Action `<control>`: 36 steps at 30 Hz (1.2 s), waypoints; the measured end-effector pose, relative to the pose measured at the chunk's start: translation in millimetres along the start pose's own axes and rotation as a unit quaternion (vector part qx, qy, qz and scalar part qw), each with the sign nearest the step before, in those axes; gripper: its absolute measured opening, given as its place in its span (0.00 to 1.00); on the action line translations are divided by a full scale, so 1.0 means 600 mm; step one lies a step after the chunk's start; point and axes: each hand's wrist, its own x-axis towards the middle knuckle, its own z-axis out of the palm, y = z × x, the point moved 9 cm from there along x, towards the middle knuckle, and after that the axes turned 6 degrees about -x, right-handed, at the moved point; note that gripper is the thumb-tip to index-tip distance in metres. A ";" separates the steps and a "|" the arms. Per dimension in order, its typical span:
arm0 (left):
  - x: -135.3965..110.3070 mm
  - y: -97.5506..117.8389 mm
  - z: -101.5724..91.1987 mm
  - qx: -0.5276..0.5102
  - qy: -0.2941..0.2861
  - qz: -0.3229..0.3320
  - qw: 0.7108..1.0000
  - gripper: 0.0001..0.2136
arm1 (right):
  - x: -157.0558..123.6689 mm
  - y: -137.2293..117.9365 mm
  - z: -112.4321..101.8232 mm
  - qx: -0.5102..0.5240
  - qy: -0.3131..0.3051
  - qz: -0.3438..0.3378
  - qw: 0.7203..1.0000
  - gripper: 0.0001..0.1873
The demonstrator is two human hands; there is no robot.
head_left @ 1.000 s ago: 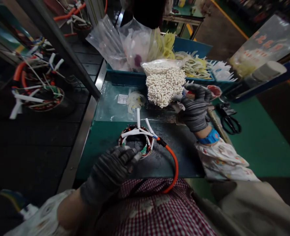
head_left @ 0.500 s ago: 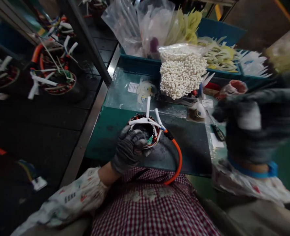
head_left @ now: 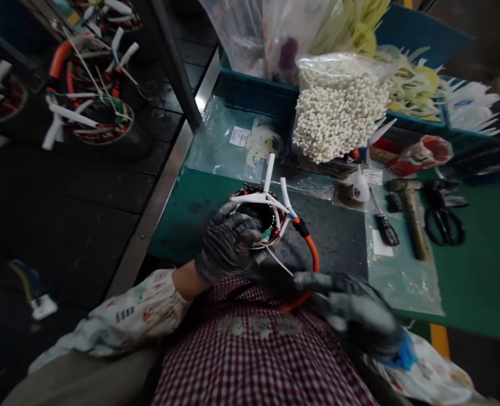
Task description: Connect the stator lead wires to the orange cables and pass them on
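My left hand [head_left: 232,242], in a dark grey glove, is closed around the near left side of a motor stator [head_left: 280,230], a ring of copper windings with a green patch inside. White sleeves [head_left: 269,172] stick up from its far rim, and an orange cable [head_left: 312,248] curves from its right side toward my apron. A thin white cord [head_left: 279,260] runs from the stator's near edge to the fingertips of my right hand [head_left: 351,307]. That hand, gloved and blurred by motion, pinches the cord's end low on the right.
A bag of white beads [head_left: 338,107] leans against blue bins [head_left: 250,101] at the back. On the right lie a screwdriver [head_left: 386,228], a hammer [head_left: 413,220] and black-handled scissors [head_left: 444,223]. Other wired stators [head_left: 100,121] stand on the left, beyond a metal post [head_left: 176,62].
My right hand has swung down and left from above the tools to beside my apron. The white cord now stretches between it and the stator. My left hand keeps its hold.
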 end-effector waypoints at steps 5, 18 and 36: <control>-0.003 -0.003 -0.001 -0.042 0.002 0.002 0.999 0.07 | 0.058 0.003 0.023 -0.200 0.008 -0.112 0.973 0.09; 0.016 0.003 -0.018 -0.086 0.030 0.009 0.996 0.05 | 0.160 -0.009 0.028 -0.132 0.000 -0.033 0.991 0.12; 0.000 -0.014 -0.001 -0.094 -0.035 -0.024 0.995 0.10 | 0.136 -0.002 0.026 -0.051 -0.077 -0.088 0.992 0.05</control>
